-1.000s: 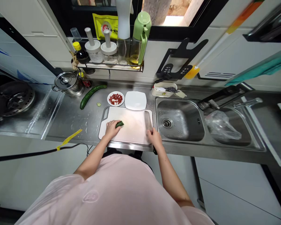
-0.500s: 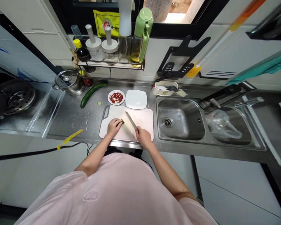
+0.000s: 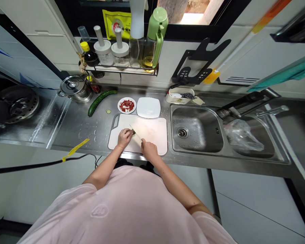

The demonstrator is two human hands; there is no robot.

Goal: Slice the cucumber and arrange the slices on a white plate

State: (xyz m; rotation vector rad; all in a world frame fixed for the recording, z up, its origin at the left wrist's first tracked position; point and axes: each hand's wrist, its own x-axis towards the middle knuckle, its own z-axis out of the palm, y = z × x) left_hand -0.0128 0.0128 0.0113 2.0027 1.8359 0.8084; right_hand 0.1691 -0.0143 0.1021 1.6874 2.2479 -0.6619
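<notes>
My left hand (image 3: 125, 137) is closed on a small dark green piece of cucumber (image 3: 133, 132) on the white cutting board (image 3: 155, 130), and the fingers hide most of the piece. In my right hand (image 3: 148, 149) is the handle of a kitchen knife (image 3: 138, 136). Its blade slants up and left across the board, right beside the cucumber piece and my left fingertips. Whether the edge is in the piece I cannot tell. Behind the board are a round plate of chopped red bits (image 3: 127, 105) and a white square plate (image 3: 148, 107).
A long cucumber (image 3: 100, 101) and a pale round slice (image 3: 108, 111) lie on the steel counter, left of the board. A lidded pot (image 3: 76, 88) stands farther left. To the right is a sink (image 3: 197, 130), with a plastic bag (image 3: 244, 135) over the second basin.
The knife and my right hand have moved left, bringing the blade up to the cucumber piece. My left hand keeps its hold almost in the same spot.
</notes>
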